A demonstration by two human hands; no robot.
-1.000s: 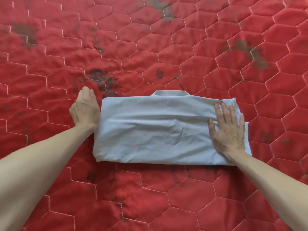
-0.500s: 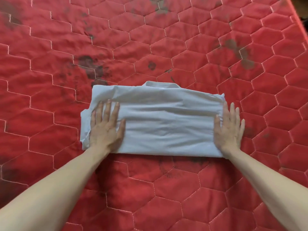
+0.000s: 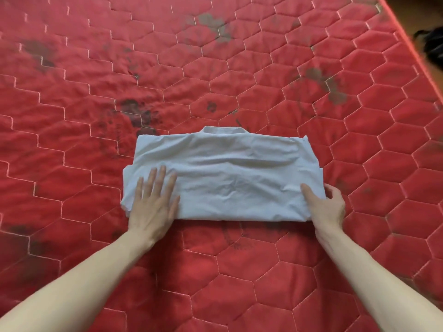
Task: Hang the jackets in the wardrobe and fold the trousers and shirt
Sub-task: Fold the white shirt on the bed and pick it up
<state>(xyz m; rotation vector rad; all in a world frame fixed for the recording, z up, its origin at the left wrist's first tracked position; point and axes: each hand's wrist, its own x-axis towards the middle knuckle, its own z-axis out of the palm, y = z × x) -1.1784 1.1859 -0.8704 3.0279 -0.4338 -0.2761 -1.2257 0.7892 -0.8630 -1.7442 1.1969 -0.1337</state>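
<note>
The left hand (image 3: 153, 202) lay flat on the near left part of the shirt (image 3: 223, 178), palm down, fingers straight and slightly spread, pressing the cloth onto the mattress (image 3: 96, 92). The right hand (image 3: 324, 203) held the shirt's near right corner: its thumb lay on top of the fabric and its fingers curled round the edge and beneath it, pinching the folded layers. Both bare forearms reached in from the near edge, the left from the lower left and the right from the lower right.

Between the hands, the shirt was a pale, thin woven cloth folded into a wide rectangle, softly creased, with a long ridge across its middle. Its stiff collar (image 3: 224, 130) stood out at the far edge, beyond both hands. On the left side a small flap of an under-layer stuck out past the fold.

Under and around everything spread the red quilted mattress, stitched in light thread into hexagons, puckered and marked with dark blotches. Far to the right, past the mattress's piped edge, a dark blurred object (image 3: 431, 44) showed; what it was could not be told.
</note>
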